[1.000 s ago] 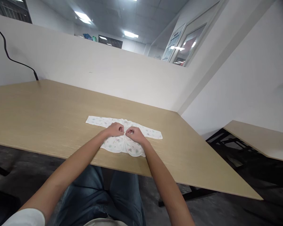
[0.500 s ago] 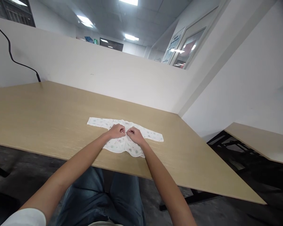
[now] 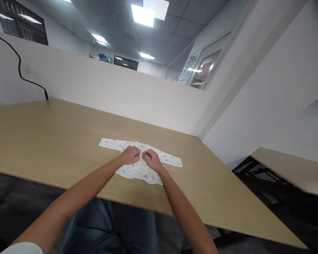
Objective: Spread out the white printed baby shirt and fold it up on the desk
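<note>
A small white baby shirt (image 3: 132, 172) with a faint print lies front up on the table, its long sleeves spread to both sides. My left hand (image 3: 130, 155) is closed at the upper middle of its front opening, fingers curled on the cloth. Facing it, a narrow gap away, my right hand (image 3: 151, 158) pinches the other edge of the opening. The fingertips hide the exact spot that each hand grips. Below the hands the front edges run down together to the curved hem.
The shirt rests near the front edge of a wooden table (image 3: 69, 141). A low white partition (image 3: 122, 95) rises behind it. A black cable (image 3: 21, 70) hangs down at the left. To the right stands another table (image 3: 286, 165).
The view has tilted up slightly, so everything sits lower in the picture. Both hands stay at the shirt's front opening, with only a small shift of the fingers.
</note>
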